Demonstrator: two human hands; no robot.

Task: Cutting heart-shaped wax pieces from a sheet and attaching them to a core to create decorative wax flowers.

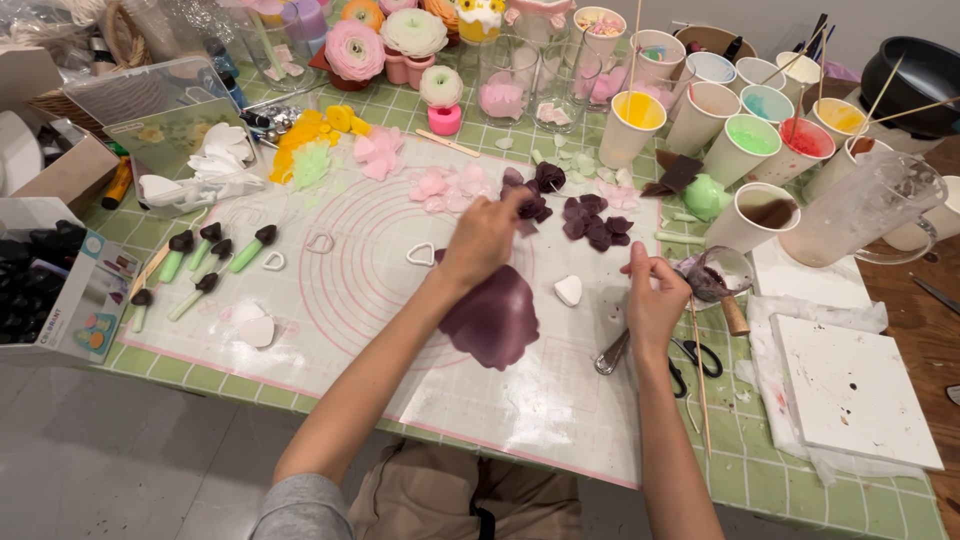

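Your left hand (483, 237) reaches forward over the translucent work mat (330, 300), fingers pinched together on a dark purple petal (528, 208) at the near edge of the cluster of dark purple petals (590, 220). Just under your left wrist, toward you, lies a flat slab of purple wax (493, 318), touching the mat and partly covered by your forearm.

Your right hand (655, 300) rests to the right of that slab, well apart from the left, with fingers curled in; you cannot tell from this view whether it grips anything. Between your two hands sits a small white heart-shaped piece (568, 290). Just beside your right hand, on its near side, lie a metal tool (611, 353) and black-handled scissors (695, 357), and a thin wooden skewer (699, 380) runs alongside them. Just beyond your right hand stands a small clear cup (712, 275) with dark purple inside.

Left of your left hand are a heart-shaped cutter (420, 254) and, farther off, green sticks with dark tips (215, 260). Beyond both hands stand paper cups of coloured wax (740, 145), and pale pink petals (445, 185) lie beyond your left hand.
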